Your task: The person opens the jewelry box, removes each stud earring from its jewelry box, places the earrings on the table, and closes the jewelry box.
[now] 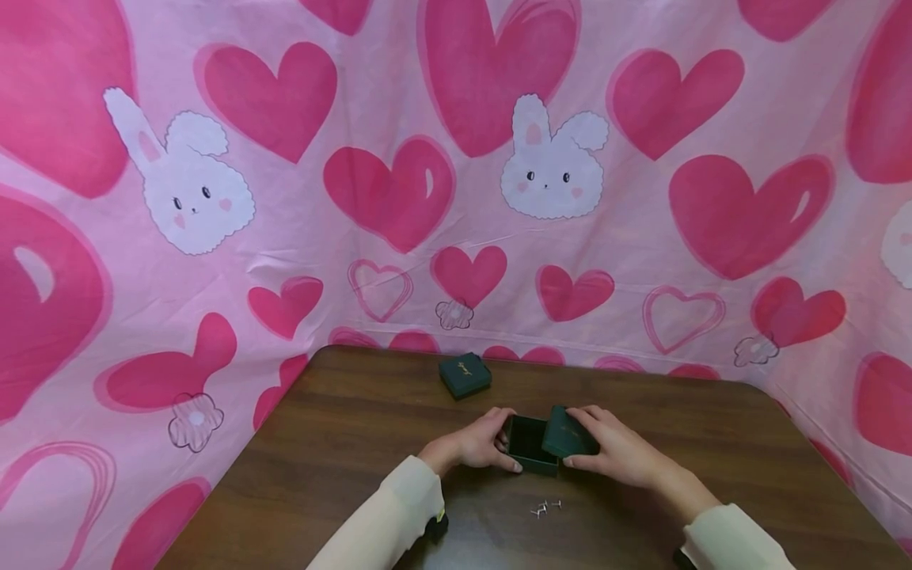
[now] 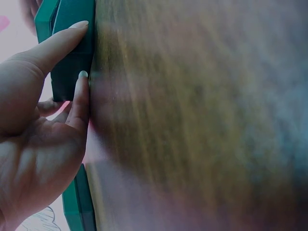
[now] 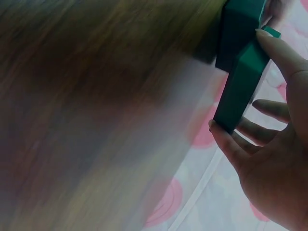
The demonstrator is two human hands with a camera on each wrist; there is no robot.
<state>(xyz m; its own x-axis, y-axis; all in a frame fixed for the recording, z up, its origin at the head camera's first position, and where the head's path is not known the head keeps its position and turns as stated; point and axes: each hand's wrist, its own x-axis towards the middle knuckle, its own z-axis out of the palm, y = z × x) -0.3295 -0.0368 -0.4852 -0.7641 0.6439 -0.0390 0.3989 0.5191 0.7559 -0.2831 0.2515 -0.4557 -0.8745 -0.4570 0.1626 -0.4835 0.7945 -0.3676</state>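
A dark green box base (image 1: 529, 443) with a black inside stands uncovered on the table. My left hand (image 1: 479, 442) grips its left side, the thumb along the near wall. In my right hand (image 1: 623, 447) is the green box lid (image 1: 568, 434), tilted and overlapping the base's right edge. The left wrist view has the left thumb on the base's wall (image 2: 72, 53) and other fingers at its end. Seen from the right wrist, fingers and thumb hold the lid (image 3: 243, 82) by its edges beside the base (image 3: 236, 33). Several small silvery pins or studs (image 1: 545, 508) lie in front of the base.
A second green box (image 1: 465, 376), closed and with gold lettering on top, sits near the back edge of the brown wooden table (image 1: 342, 443). Behind the table hangs a pink cloth (image 1: 484, 229) with hearts and rabbits.
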